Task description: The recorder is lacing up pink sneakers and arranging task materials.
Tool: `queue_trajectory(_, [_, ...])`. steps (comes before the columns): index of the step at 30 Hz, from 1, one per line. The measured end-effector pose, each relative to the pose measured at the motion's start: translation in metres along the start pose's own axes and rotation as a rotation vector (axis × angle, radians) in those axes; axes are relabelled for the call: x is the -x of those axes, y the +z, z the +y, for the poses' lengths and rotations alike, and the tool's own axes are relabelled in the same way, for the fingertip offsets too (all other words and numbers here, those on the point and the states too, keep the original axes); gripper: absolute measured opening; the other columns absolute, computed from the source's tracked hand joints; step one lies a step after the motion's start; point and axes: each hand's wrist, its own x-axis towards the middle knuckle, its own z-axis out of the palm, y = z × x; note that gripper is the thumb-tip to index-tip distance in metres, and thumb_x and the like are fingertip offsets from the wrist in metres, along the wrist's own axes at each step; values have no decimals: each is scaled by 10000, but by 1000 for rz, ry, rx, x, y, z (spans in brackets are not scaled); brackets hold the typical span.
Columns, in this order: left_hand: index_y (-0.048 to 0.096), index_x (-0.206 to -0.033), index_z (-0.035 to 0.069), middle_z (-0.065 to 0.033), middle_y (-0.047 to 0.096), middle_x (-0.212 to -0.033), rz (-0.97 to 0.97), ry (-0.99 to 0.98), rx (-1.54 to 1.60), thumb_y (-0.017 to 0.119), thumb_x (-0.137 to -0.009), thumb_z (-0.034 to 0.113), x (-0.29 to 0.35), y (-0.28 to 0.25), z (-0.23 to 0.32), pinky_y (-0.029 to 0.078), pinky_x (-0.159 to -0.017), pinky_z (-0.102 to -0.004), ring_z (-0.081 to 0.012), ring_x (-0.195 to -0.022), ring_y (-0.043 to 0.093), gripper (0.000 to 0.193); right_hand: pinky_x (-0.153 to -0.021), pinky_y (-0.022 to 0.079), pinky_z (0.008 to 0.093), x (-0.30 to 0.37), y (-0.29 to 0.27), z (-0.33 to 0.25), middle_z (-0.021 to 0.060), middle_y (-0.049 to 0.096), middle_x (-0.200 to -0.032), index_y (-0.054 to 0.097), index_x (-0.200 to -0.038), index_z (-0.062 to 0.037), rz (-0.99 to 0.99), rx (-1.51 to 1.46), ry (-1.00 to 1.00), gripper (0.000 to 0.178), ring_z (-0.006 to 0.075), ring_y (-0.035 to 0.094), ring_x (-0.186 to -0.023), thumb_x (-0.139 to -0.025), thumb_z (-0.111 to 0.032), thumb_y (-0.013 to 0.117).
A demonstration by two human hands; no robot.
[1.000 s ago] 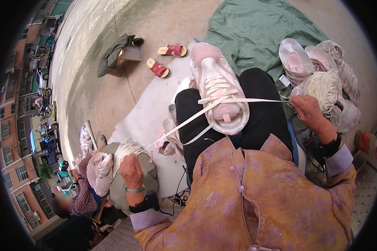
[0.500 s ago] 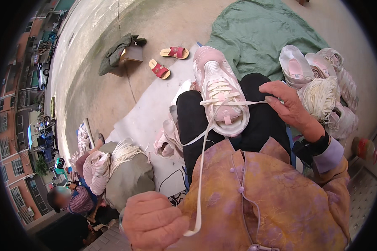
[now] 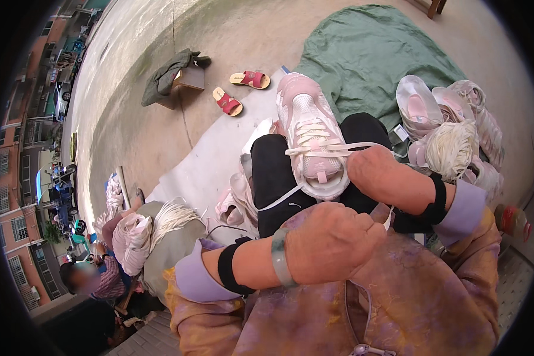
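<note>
A pink and white sneaker (image 3: pixel 307 113) lies across my black-trousered thighs, its toe pointing away from me. Its flat white shoelace (image 3: pixel 323 149) crosses the tongue, and a strand runs right to my right hand (image 3: pixel 375 175). That hand is curled closed beside the shoe's collar, its fingertips hidden under the back of the hand. Nearer my body, my left hand (image 3: pixel 338 240) is closed in a fist, with a bit of white lace showing by its fingers. Another strand of lace droops over my left thigh.
Several pink-white shoes (image 3: pixel 418 101) and a bundle of white laces (image 3: pixel 451 145) lie at the right by a green cloth (image 3: pixel 368 53). Red slippers (image 3: pixel 227 102) and a cloth-draped box (image 3: pixel 187 80) stand ahead. Another person (image 3: pixel 110 279) sits at the left beside more shoes.
My left hand has come from the lower left across to the right, close to my right hand. My right hand has turned over and moved in toward the shoe.
</note>
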Motion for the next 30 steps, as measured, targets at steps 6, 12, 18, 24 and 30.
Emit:
queue_trajectory(6, [502,-740,74,-41,424,-610,-94,-82,-30,606,-656,103,12,-1,-8,383,-456,-320,-214,-522,496,137,-554,433,373,-15,35,20,64,557,-678,572,-765,-54,642,34,163,113,213,587,-664,-692,-138,588])
queue_trajectory(12, [586,-815,33,-58,453,-591,-20,-183,1,629,-649,65,37,-55,5,391,-458,-322,-217,-500,490,175,-542,442,213,-2,-15,18,39,596,-679,601,-913,-3,552,-1445,75,143,91,530,-557,-823,-85,526])
queue_trajectory(18, [599,-841,-24,-117,557,-647,316,-567,-434,610,-764,-18,108,-101,0,386,-463,-318,-254,-501,506,78,-472,413,181,56,-63,49,19,564,-611,619,-939,16,632,-1811,10,173,52,507,-508,-829,-100,556])
queue_trajectory(24, [601,-873,-10,-142,604,-728,173,-677,-892,599,-807,25,209,-107,-56,463,-572,-347,-286,-626,596,75,-478,401,178,113,-38,87,-16,545,-603,635,-894,-2,419,-1393,235,136,39,498,-532,-835,-103,566])
queue_trajectory(30, [550,-770,61,-120,546,-670,108,-796,-837,570,-818,97,264,-70,-104,431,-540,-405,-324,-624,553,63,-472,375,220,138,28,96,-12,501,-552,595,-785,0,154,-1329,472,105,57,470,-516,-819,-96,572])
